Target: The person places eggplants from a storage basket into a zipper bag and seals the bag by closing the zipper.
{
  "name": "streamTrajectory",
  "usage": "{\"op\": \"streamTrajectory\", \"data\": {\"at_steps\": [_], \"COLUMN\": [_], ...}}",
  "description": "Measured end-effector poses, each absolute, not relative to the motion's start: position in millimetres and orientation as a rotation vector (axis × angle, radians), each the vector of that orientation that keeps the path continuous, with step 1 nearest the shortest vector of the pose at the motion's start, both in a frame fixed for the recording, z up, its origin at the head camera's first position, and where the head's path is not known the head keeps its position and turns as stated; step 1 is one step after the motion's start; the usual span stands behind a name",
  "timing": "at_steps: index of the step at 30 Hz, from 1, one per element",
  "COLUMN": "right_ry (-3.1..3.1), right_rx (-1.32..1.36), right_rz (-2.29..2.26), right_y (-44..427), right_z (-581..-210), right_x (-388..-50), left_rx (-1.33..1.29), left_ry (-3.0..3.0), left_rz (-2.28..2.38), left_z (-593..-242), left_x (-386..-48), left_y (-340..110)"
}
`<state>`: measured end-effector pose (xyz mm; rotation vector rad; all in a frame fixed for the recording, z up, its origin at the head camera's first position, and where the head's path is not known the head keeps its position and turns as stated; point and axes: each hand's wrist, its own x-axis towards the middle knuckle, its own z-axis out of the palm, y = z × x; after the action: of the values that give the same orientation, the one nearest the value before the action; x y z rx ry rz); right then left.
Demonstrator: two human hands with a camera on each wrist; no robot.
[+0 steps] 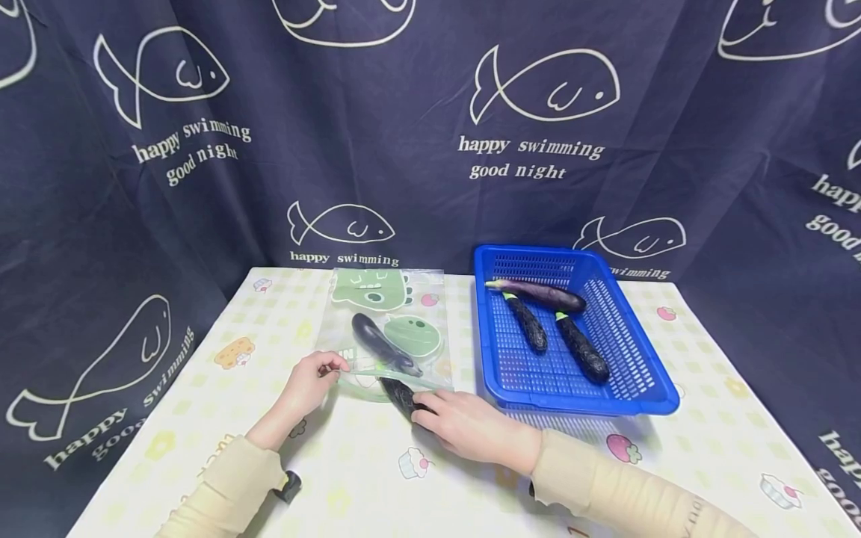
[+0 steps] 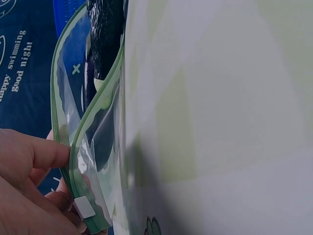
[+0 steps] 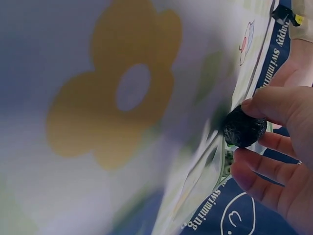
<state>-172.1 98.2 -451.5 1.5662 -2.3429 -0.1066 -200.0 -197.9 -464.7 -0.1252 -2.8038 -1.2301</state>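
A clear zip bag [image 1: 430, 288] with green cartoon prints lies on the table, its green-edged mouth toward me. One dark eggplant [image 1: 377, 340] is inside it. My left hand [image 1: 312, 385] pinches the left corner of the mouth; in the left wrist view a white slider [image 2: 84, 207] sits by those fingers and the mouth gapes. A second, wrinkled black eggplant [image 1: 397, 394] has its green stem end in the mouth. My right hand [image 1: 471, 426] grips its near end, thumb and fingers around it, as the right wrist view shows on the eggplant [image 3: 243, 128].
To the right stands a blue plastic basket [image 1: 498, 373] holding a long purple eggplant [image 1: 545, 294] and two shorter black eggplants [image 1: 527, 323]. A patterned cloth [image 1: 202, 388] covers the table. Behind it hangs a dark blue curtain [image 1: 417, 134] with fish drawings.
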Motion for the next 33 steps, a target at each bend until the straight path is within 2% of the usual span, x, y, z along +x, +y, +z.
{"op": "streamTrajectory", "data": {"at_steps": [33], "right_ry": [-2.317], "right_rx": [1.525], "right_rz": [-0.067], "right_y": [75], "right_z": [-453], "right_x": [-182], "left_rx": [-0.115], "left_ry": [-2.804], "left_rz": [-1.249], "left_z": [-464], "left_x": [-200], "left_y": [-198]}}
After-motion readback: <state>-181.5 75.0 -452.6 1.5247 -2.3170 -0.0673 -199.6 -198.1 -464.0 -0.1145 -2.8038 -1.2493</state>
